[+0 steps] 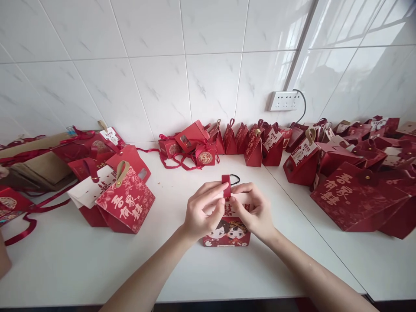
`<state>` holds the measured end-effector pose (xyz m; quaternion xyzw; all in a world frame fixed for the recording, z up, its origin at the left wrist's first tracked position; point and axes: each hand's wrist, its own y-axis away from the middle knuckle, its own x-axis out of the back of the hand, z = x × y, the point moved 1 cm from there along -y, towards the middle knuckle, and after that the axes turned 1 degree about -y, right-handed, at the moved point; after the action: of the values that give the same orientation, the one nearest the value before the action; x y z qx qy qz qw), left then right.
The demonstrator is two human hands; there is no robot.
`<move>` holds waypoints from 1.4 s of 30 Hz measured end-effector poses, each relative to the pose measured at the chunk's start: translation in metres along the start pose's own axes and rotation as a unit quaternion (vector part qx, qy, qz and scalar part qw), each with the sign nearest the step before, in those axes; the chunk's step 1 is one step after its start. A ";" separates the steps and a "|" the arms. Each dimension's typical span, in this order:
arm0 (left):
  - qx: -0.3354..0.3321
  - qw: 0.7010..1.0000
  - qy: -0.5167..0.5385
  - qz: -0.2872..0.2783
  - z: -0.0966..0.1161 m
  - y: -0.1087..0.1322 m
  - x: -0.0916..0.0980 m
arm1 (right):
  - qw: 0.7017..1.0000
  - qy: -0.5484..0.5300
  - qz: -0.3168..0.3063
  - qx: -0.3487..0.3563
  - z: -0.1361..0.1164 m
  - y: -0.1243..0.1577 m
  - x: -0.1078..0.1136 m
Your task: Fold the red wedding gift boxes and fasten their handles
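Note:
A red gift box printed with two cartoon faces stands upright in front of me. Its upper part is white with red lettering and is partly covered by my fingers. My left hand is closed, thumb and fingers pinching the red strap handle that rises from the box top. From the right, my right hand is also closed, its fingertips at the base of that strap. A thin black loop shows behind the strap, just above the right fingers; what it joins to is hidden.
Folded red boxes with tan handles stand at left, near red ribbon and brown packaging. Small red boxes line the tiled wall. Many more boxes crowd the right side. A power strip is on the wall.

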<state>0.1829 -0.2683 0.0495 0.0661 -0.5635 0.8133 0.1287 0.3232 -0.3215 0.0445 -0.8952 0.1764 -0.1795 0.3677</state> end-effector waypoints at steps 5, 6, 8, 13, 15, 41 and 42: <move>0.022 1.000 0.012 -0.001 0.000 0.000 -0.001 | 1.000 -0.015 0.002 -0.015 0.001 0.000 -0.001; 0.023 1.000 0.016 -0.003 0.000 0.000 -0.001 | 1.000 -0.020 0.006 -0.015 0.002 0.000 -0.001; 0.024 1.000 0.017 -0.004 0.000 0.000 -0.001 | 0.999 -0.031 0.009 -0.012 0.002 0.001 -0.001; 0.023 1.000 0.019 0.001 0.000 0.001 -0.002 | 0.999 -0.054 -0.004 -0.001 0.002 0.001 -0.001; 0.015 1.000 0.019 0.002 0.000 0.001 -0.002 | 0.998 -0.056 -0.004 0.003 0.001 0.001 -0.001; 0.034 0.997 0.061 0.020 -0.003 0.008 -0.008 | 0.999 0.026 0.015 0.033 0.001 0.005 0.000; 0.036 0.997 0.063 0.018 -0.003 0.008 -0.008 | 0.999 0.030 0.015 0.033 0.001 0.004 0.000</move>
<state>0.1880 -0.2691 0.0388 0.0092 -0.5262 0.8376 0.1467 0.3229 -0.3240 0.0409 -0.8743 0.1944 -0.2065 0.3940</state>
